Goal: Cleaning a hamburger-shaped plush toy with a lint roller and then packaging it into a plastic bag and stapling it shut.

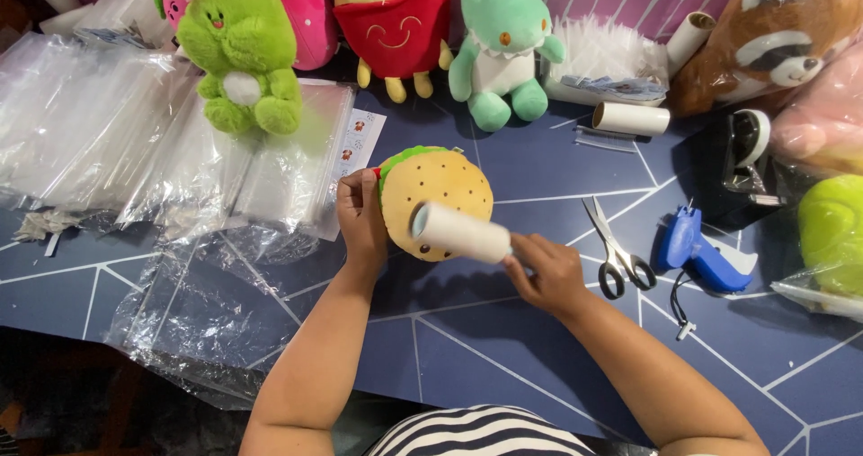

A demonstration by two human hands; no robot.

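Note:
A round burger plush [438, 186], tan with a green edge, stands on its side on the blue table [503, 357]. My left hand [360, 218] grips its left edge. My right hand [546, 272] holds the handle of a white lint roller [458, 231], whose roll lies against the plush's lower face.
Clear plastic bags [135, 141] pile at the left. Plush toys line the back: a green one [244, 52], a red one [395, 20], a teal dinosaur [502, 47], a raccoon [773, 34]. Scissors [616, 249], a blue tagging gun [697, 254], a tape dispenser [746, 146] and a spare roll [631, 118] lie right.

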